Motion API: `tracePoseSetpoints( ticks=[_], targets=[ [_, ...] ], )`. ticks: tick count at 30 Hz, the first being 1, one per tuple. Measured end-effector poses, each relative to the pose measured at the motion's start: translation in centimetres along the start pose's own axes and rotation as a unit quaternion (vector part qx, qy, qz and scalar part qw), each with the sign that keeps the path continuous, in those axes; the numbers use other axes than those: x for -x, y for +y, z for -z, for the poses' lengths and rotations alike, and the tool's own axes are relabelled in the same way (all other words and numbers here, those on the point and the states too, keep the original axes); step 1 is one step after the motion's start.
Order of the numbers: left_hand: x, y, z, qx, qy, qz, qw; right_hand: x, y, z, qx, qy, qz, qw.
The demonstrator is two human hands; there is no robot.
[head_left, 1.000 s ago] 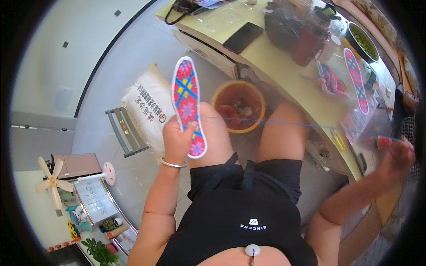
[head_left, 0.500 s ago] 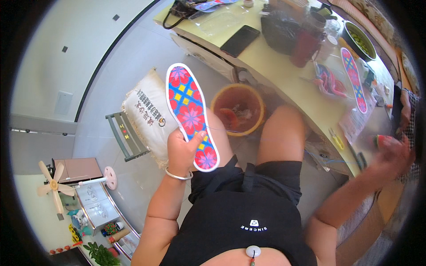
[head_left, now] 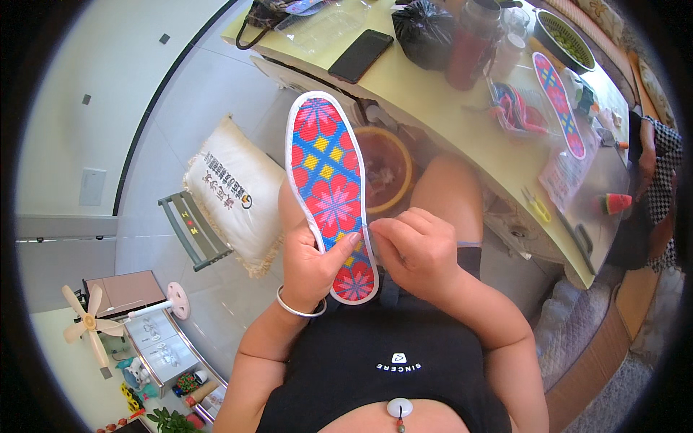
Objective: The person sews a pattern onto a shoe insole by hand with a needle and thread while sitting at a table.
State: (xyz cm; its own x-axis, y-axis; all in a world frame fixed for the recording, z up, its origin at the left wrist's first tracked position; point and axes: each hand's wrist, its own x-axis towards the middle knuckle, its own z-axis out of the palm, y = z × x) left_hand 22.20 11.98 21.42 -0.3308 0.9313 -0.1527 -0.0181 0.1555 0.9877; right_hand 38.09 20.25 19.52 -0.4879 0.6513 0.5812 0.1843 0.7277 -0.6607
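Note:
My left hand (head_left: 310,263) grips an embroidered insole (head_left: 328,173) upright, its thumb pressed on the lower part of the face. White binding edges the insole, and red and pink flowers with blue and yellow lattice cover it. At its right edge my right hand (head_left: 419,249) is closed in a pinch; whatever lies between the fingertips is too small to make out. A bit of blue thread (head_left: 469,245) shows over my right thigh. A second insole (head_left: 559,105) with a matching pattern lies on the table (head_left: 447,108).
On the table are yellow-handled scissors (head_left: 536,205), a watermelon slice (head_left: 613,204), a phone (head_left: 361,55), a black bag (head_left: 424,32) and a basin of green food (head_left: 567,40). A bucket (head_left: 408,173) stands below. Left is a stool (head_left: 193,229) beside a cushion (head_left: 234,191). Another person's checkered clothing (head_left: 660,166) shows right.
My right hand has come from beside the watermelon slice, at the table's right end, to the insole's edge. The view has shifted, and the insole appears slightly larger and more upright.

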Motion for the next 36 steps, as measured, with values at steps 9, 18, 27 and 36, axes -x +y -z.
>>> tracePoseSetpoints(
  ticks=[9, 18, 27, 36],
  targets=[
    [0.1, -0.2, 0.1, -0.002, -0.007, 0.006, 1.0, 0.0, 0.1, -0.1, -0.001, -0.005, 0.0, 1.0],
    [0.1, -1.0, -0.3, -0.153, 0.018, -0.09, 0.984, -0.1, 0.1, -0.7, 0.041, -0.03, 0.008, 0.999],
    [0.2, -1.8, -0.7, -0.122, 0.005, -0.127, 0.984, 0.4, 0.2, -1.3, -0.053, 0.006, -0.03, 0.998],
    [-0.7, -1.8, 0.5, 0.087, 0.003, -0.019, 0.996, 0.5, 1.9, -0.7, -0.326, -0.023, -0.32, 0.889]
  ],
)
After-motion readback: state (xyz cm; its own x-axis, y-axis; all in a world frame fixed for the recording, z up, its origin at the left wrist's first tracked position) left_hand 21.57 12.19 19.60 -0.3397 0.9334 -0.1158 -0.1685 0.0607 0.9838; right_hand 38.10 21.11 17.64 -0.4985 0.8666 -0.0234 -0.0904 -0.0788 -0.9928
